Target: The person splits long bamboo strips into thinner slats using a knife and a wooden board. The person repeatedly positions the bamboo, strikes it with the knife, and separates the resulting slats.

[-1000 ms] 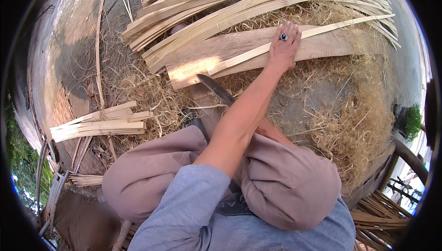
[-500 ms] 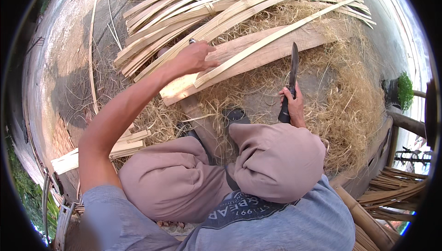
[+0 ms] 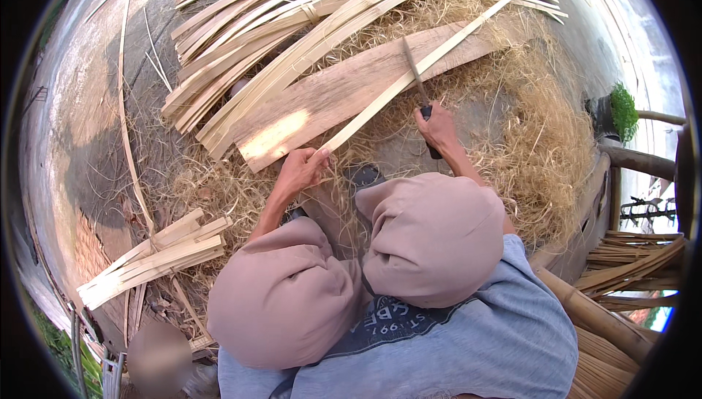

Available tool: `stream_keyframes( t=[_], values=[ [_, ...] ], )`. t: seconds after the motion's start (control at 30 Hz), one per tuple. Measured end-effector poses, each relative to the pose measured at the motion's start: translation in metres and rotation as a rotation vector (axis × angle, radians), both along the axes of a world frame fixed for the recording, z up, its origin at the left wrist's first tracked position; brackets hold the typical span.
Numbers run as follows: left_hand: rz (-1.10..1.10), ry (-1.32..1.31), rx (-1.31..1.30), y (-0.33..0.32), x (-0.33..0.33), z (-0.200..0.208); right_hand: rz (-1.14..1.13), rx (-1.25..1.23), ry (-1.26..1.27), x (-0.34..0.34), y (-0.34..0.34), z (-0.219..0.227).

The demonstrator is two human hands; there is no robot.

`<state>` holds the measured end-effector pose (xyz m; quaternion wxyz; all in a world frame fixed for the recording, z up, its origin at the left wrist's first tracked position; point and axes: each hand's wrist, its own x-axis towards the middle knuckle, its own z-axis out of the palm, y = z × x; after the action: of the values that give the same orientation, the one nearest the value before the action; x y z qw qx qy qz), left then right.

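The left hand (image 3: 300, 170) is pinching the near end of a long pale strip (image 3: 369, 111), its thumb and fingers closing around it just beside the sunlit end of a wide wooden board (image 3: 340, 92); the strip is slanting away from that hand, up and to the right, crossing over the board and reaching past its far edge toward a large bundle of pale strips (image 3: 292, 22); whether the strip is touching the board, the view is not telling; the right hand (image 3: 439, 127) is grasping a knife (image 3: 409, 59), its fingers wrapping around the black handle, while the dark blade is pointing away from the person and crossing the strip near its middle; whether the blade's edge is touching the strip cannot be told; curly shavings (image 3: 545, 161) are covering much of the ground around the board, most thickly on the right; a smaller bundle of short strips (image 3: 161, 256) is lying on the left, well apart from the hands; the person's knees (image 3: 431, 242) are bending up below both hands; a green plant (image 3: 624, 112) is standing at the far right
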<state>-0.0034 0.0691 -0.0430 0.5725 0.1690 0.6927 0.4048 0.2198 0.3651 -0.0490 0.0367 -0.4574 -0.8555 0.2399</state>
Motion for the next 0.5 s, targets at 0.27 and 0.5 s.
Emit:
stream_keyframes(
  t=[0.27,0.5],
  values=[
    [0.097,0.117,0.050,-0.030,0.002,0.012,0.056,-0.115,-0.133,0.031,-0.023,0.014],
    [0.153,0.093,0.080,-0.055,-0.001,0.029,0.150,0.074,-0.048,0.028,0.000,0.000]
  ],
)
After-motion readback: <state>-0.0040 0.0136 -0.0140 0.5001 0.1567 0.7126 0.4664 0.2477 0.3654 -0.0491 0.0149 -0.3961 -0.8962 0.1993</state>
